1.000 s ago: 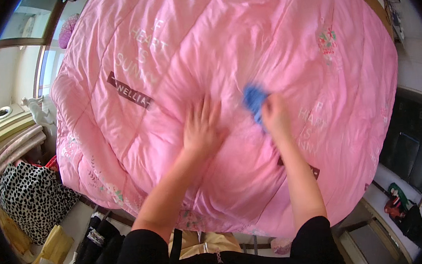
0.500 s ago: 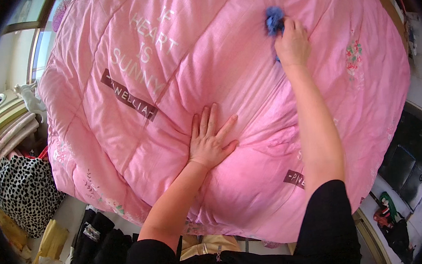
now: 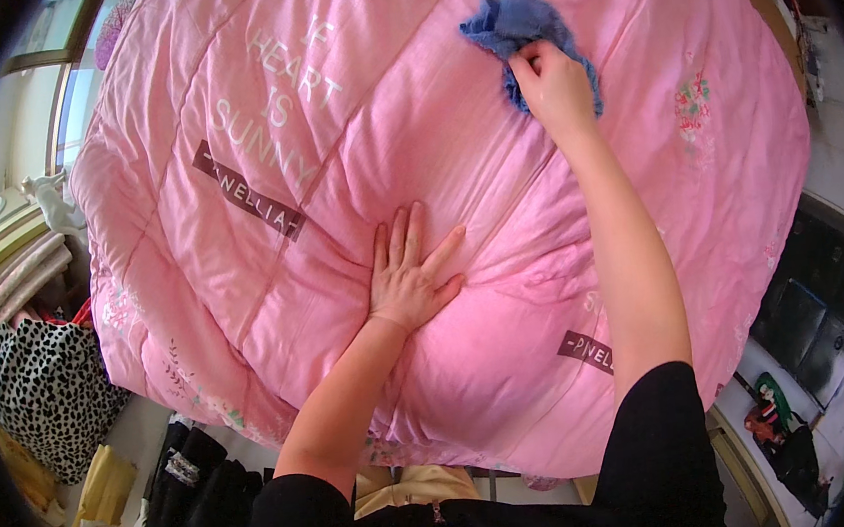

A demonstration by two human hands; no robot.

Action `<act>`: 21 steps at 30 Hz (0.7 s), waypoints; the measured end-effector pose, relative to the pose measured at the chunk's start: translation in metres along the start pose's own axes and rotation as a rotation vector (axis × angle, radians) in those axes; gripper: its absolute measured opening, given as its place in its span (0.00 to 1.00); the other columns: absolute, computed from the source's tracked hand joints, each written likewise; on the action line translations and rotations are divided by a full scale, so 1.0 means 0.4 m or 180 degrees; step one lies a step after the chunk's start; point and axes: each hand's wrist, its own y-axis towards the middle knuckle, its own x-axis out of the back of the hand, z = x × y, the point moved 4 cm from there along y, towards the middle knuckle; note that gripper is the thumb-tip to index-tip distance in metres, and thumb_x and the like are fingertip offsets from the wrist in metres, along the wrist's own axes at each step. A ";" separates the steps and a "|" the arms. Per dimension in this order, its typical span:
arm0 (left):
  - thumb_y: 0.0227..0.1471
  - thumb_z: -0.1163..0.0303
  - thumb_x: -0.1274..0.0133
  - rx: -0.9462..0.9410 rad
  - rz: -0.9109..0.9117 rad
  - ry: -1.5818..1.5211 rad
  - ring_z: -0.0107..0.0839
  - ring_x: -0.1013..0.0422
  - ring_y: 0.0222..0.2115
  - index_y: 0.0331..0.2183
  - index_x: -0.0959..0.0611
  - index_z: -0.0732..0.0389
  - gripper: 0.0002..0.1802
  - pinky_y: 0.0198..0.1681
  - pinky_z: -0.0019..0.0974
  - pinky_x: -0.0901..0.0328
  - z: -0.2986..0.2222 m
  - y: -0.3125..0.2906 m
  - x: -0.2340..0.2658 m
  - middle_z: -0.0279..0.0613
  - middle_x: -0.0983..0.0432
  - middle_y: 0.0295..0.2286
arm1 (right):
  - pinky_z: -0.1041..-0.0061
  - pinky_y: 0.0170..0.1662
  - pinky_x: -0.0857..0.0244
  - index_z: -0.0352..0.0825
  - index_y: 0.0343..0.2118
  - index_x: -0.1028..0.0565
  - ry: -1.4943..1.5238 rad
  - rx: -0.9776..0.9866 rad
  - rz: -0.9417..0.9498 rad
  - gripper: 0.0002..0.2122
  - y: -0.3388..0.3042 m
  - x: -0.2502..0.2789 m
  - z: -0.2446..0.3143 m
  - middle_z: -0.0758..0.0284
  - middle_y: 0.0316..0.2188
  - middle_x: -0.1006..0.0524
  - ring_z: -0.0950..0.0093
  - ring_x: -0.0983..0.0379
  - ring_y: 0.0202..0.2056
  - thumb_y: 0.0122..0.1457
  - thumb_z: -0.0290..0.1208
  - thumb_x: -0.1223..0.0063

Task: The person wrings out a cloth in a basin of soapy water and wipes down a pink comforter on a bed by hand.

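A large pink quilt (image 3: 475, 179) with printed lettering, dark label patches and small floral sprigs spreads in front of me. My left hand (image 3: 406, 277) lies flat on its middle, fingers spread, pressing a dent with creases running outward. Farther up and to the right, my right hand (image 3: 554, 83) has its fingers closed on a blue cloth (image 3: 519, 16). The cloth fans out past the fingertips onto the quilt, and a part of it hangs beside the hand on the right.
A black-and-white spotted bag (image 3: 52, 391) stands at the left, below rolled fabric (image 3: 23, 288). Black clothes (image 3: 197, 504) and a yellow cloth (image 3: 105, 487) are at lower left. A white figurine (image 3: 57, 202) sits by the window. A doll with green hair (image 3: 771, 409) is at lower right.
My right hand has moved slightly left with the blue cloth, which was bunched and blurred and is now spread wider. My left hand stays pressed on the quilt.
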 end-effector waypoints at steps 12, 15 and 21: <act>0.44 0.37 0.51 0.0223 0.0129 0.0255 0.47 0.64 0.66 0.63 0.44 0.49 0.50 0.66 0.54 0.69 0.022 -0.011 -0.034 0.50 0.61 0.65 | 0.64 0.35 0.33 0.39 0.39 0.27 0.0239 0.0128 0.1108 0.18 -0.549 0.041 0.192 0.60 0.36 0.27 0.61 0.28 0.35 0.47 0.38 0.36; 0.44 0.35 0.53 0.0284 0.0189 0.0311 0.47 0.64 0.66 0.63 0.47 0.60 0.54 0.66 0.54 0.69 0.011 -0.003 -0.008 0.52 0.60 0.64 | 0.62 0.41 0.34 0.38 0.40 0.28 -0.0551 0.0894 0.1419 0.15 -0.545 -0.029 0.164 0.56 0.40 0.28 0.60 0.30 0.41 0.51 0.37 0.44; 0.41 0.39 0.44 0.0116 -0.0056 0.0024 0.52 0.63 0.65 0.61 0.47 0.70 0.59 0.65 0.57 0.67 -0.011 0.003 -0.024 0.57 0.58 0.63 | 0.56 0.44 0.36 0.35 0.35 0.27 -0.2196 0.0322 -0.0175 0.11 -0.002 0.010 -0.087 0.55 0.40 0.28 0.58 0.31 0.42 0.57 0.38 0.55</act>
